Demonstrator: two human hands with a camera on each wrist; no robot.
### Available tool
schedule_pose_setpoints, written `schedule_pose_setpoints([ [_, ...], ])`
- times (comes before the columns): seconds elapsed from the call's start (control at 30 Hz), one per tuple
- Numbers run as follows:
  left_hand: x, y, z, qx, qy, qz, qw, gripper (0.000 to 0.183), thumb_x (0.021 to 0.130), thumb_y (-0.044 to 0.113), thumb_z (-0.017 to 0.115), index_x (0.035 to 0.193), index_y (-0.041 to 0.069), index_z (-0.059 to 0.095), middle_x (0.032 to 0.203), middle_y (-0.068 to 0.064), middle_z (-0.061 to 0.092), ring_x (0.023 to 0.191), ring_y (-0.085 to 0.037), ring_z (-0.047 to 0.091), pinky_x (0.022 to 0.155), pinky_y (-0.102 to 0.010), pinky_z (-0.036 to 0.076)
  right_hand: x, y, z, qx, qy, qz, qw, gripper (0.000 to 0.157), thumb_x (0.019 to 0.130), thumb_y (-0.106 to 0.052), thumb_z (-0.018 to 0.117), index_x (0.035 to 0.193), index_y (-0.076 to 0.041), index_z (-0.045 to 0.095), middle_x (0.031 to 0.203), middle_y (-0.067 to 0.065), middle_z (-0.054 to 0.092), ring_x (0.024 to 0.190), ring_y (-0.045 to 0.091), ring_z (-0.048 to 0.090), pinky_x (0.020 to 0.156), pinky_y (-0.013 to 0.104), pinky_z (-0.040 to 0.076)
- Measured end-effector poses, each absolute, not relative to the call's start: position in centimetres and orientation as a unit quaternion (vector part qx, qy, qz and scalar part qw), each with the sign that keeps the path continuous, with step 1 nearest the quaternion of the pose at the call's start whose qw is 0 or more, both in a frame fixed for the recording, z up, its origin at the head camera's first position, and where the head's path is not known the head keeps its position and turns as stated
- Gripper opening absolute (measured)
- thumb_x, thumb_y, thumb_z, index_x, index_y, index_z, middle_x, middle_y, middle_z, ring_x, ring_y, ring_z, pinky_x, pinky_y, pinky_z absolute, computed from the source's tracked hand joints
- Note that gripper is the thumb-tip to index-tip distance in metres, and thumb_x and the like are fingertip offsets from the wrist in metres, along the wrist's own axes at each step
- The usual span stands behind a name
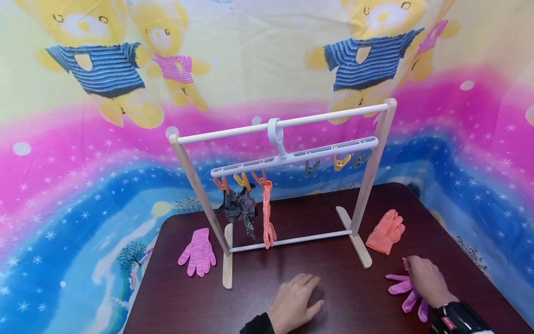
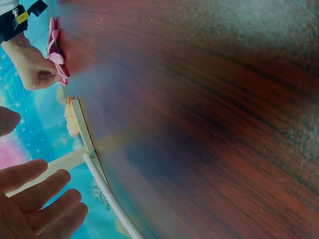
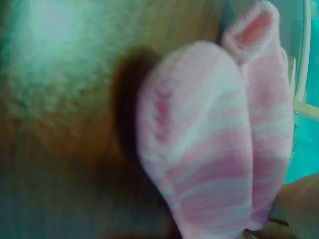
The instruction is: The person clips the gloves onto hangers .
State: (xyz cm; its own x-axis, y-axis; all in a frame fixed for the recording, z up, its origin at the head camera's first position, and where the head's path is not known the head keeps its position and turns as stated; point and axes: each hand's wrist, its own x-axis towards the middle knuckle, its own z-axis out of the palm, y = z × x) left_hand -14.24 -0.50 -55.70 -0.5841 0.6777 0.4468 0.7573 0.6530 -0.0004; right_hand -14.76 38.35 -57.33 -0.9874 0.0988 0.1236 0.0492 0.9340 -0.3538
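On the right side of the table, my right hand [image 1: 429,280] pinches a pink striped knit glove [image 1: 410,297] by one end, and its fingers spread below the hand. In the right wrist view two fingers of this glove [image 3: 209,139] loom close, with part of the hand at the lower right corner. My left hand [image 1: 294,299] hovers or rests near the table's front middle, fingers extended, holding nothing. From the white hanger [image 1: 288,158] a grey-black glove [image 1: 239,208] hangs by an orange and a yellow clip, and an orange glove [image 1: 268,218] hangs edge-on by another orange clip.
The hanger hooks over the top bar of a wooden rack [image 1: 365,185]. Three clips, including a yellow one [image 1: 342,162], hang without gloves on its right half. A pink glove [image 1: 198,253] lies left of the rack, an orange glove [image 1: 385,232] right of it.
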Motion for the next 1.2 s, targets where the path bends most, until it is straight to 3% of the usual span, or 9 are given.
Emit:
schedule_pose_setpoints([
  [0.63,-14.2,-0.5,-55.5,-0.402,-0.893,-0.094,0.178,0.045,0.089,0.048,0.070,0.123,0.019,0.069,0.115,0.006,0.072,0.107,-0.008,0.068,0.082,-0.023,0.057,-14.6,36.7,-57.5,-0.037,-0.983,0.177,0.040,0.030,0.093,0.002,0.054,0.067,-0.013,0.048,0.063,-0.002,0.041,0.059,0.017,0.040,0.054,0.032,0.032],
  [1.2,-14.8,-0.2,-54.7,-0.390,-0.895,-0.119,0.180,0.042,0.089,0.045,0.072,0.121,0.018,0.069,0.114,0.004,0.073,0.106,-0.010,0.068,0.083,-0.025,0.058,-13.9,36.1,-57.3,-0.031,-0.984,0.172,0.045,0.032,0.094,0.002,0.052,0.066,-0.013,0.046,0.062,-0.002,0.037,0.058,0.017,0.038,0.054,0.032,0.032],
])
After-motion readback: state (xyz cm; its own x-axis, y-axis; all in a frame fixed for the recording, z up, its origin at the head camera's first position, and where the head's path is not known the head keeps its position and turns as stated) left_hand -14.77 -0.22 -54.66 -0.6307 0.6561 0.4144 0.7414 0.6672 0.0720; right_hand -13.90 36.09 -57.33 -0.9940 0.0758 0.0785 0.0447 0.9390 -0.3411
